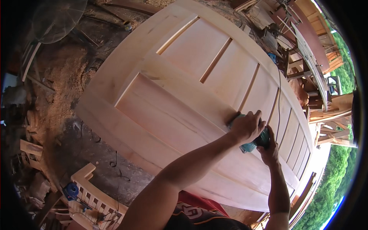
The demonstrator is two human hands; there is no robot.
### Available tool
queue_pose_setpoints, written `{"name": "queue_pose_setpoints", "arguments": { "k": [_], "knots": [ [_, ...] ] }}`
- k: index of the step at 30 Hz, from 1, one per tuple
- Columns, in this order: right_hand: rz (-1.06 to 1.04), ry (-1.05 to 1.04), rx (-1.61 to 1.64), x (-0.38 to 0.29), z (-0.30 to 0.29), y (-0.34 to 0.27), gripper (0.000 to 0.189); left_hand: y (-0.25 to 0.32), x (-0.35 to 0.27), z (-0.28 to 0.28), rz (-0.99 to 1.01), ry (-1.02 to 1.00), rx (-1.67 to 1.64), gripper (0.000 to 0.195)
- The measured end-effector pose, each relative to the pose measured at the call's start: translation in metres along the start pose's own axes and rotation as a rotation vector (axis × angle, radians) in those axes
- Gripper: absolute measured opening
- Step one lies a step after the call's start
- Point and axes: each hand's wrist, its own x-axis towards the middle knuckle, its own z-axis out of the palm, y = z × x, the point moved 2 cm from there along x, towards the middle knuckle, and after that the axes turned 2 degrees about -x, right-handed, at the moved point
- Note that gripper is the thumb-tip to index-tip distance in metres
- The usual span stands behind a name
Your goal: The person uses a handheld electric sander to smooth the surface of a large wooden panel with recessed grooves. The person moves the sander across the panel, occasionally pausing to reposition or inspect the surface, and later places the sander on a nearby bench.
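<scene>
A large pale wooden panel (120, 66), with raised rails and several narrow slots along one side, lies flat before me. On its middle rail sits a green power sander (247, 147), probably a belt sander, largely covered by my hands. My left hand (249, 126) grips the sander's front part from above. Around its rear end wraps my right hand (270, 146). A dark cord (279, 100) runs from near the right hand across the slotted side toward the panel's far edge.
A wire-caged fan (59, 20) stands upper left. Sawdust and shavings (69, 74) cover the floor. A slatted wooden piece (95, 192) and a blue power tool (71, 191) are lower left. Loose cords (115, 164) lie beside the panel. Stacked boards (310, 37) line the right.
</scene>
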Motion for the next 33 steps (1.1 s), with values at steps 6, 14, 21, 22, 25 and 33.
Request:
{"name": "queue_pose_setpoints", "arguments": {
  "k": [6, 14, 21, 22, 25, 33],
  "knots": [
    [-0.064, 0.019, 0.012, 0.031, 0.021, -0.039, 0.099, -0.027, 0.017, -0.037, 0.054, 0.087, 0.063, 0.038],
    [-0.199, -0.028, -0.01, 0.121, 0.074, -0.153, 0.093, -0.073, 0.032, -0.191, -0.013, 0.144, 0.105, 0.04],
    [-0.283, -0.14, -0.031, 0.184, 0.098, -0.238, 0.088, -0.113, 0.028, -0.29, -0.01, 0.269, 0.15, 0.044],
    [-0.347, -0.095, -0.032, 0.188, 0.1, -0.234, 0.084, -0.111, 0.027, -0.288, -0.021, 0.287, 0.145, 0.044],
    [-0.348, -0.088, -0.058, 0.187, 0.095, -0.231, 0.081, -0.104, 0.023, -0.275, -0.054, 0.329, 0.159, 0.044],
    [-0.139, -0.17, -0.03, 0.166, 0.066, -0.197, 0.084, -0.078, 0.028, -0.218, -0.059, 0.294, 0.174, 0.044]
  ]
}}
